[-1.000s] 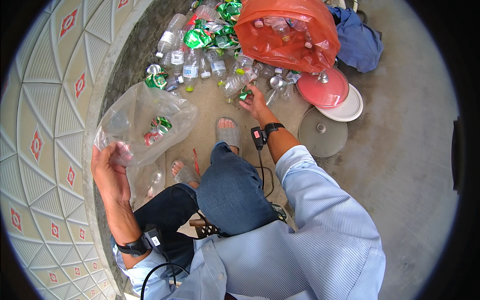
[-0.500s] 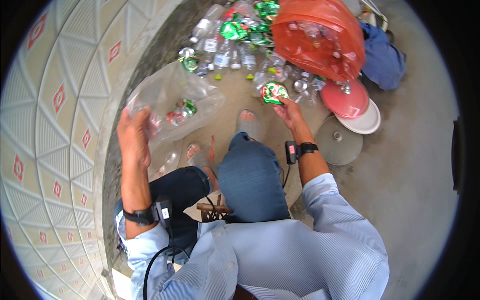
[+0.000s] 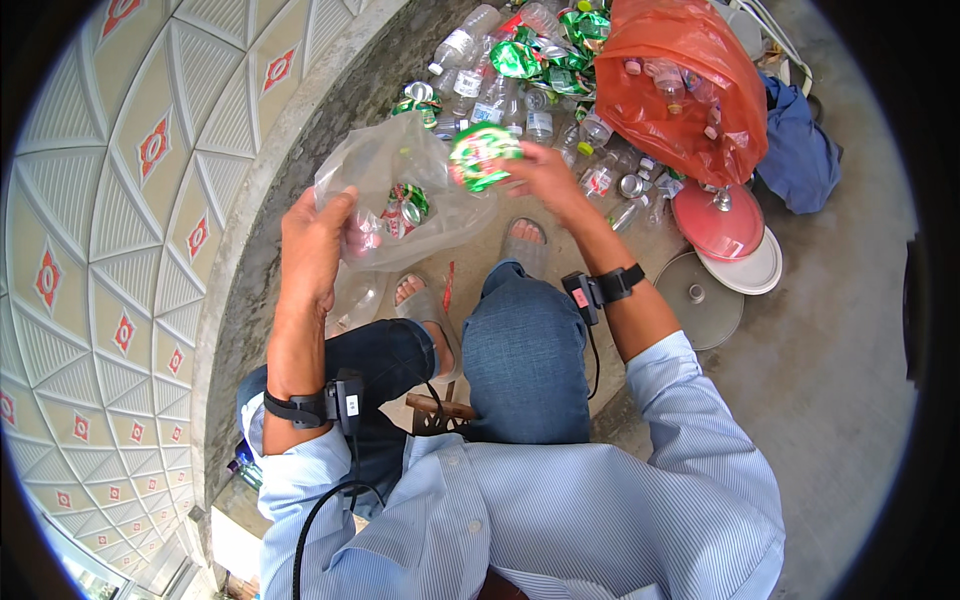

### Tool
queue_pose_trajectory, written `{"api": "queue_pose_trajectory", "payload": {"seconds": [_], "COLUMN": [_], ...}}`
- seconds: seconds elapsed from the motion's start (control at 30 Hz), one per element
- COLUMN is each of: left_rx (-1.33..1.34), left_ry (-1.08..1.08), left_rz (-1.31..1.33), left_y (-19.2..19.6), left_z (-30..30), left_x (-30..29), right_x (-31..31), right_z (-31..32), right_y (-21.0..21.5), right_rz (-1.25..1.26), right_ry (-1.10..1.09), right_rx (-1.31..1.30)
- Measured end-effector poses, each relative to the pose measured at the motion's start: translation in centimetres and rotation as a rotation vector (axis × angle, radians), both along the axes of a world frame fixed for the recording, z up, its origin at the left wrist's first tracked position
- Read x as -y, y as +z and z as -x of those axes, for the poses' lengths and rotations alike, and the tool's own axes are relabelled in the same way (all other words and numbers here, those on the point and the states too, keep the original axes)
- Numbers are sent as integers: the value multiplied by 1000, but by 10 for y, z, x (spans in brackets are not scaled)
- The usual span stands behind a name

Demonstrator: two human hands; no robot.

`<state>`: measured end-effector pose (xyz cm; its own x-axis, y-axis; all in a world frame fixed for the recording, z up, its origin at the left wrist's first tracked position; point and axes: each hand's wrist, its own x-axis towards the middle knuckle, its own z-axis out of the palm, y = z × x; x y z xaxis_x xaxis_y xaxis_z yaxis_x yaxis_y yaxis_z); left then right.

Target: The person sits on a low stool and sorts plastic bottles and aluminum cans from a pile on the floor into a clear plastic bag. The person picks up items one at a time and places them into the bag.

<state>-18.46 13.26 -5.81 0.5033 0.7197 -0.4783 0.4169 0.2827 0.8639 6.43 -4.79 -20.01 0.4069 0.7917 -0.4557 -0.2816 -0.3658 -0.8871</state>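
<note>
My left hand is closed on the rim of a clear plastic bag, holding it up at the left. Inside the bag, seen through its film, lie crushed green and red drink cans. My right hand grips a flattened green can with red and white marks, slightly blurred. That can is at the right side of the bag's upper part; whether it touches the film I cannot tell. Both wrists wear black straps with small boxes.
Beyond my feet lies a heap of clear plastic bottles and crushed green cans. An open orange-red bag holds more bottles. Beside it are blue cloth, a red lid, a white lid and a glass lid. A patterned wall runs along the left.
My right hand has carried the flattened can leftward and slightly up to the bag. My left hand still holds the bag. The whole view has shifted, with the surroundings now further right.
</note>
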Motion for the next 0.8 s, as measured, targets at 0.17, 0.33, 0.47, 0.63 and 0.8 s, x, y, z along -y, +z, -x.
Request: {"api": "queue_pose_trajectory", "payload": {"seconds": [0.17, 0.33, 0.47, 0.63, 0.8], "left_rx": [24, 18, 13, -6, 1], "left_ry": [28, 26, 32, 13, 5], "left_rz": [-7, -5, -22, -52, -41], "left_y": [1, 2, 0, -4, -6], "left_z": [-1, -1, -2, 1, -2], "left_x": [1, -2, -1, -4, -4], "right_x": [-30, -18, 3, 47, 137], "right_z": [31, 18, 9, -5, -29], "right_y": [2, 0, 9, 1, -76], "right_rz": [-130, -233, -233, -146, 148], "right_ry": [272, 210, 147, -42, -270], "right_rx": [3, -140, -212, -253, -28]}}
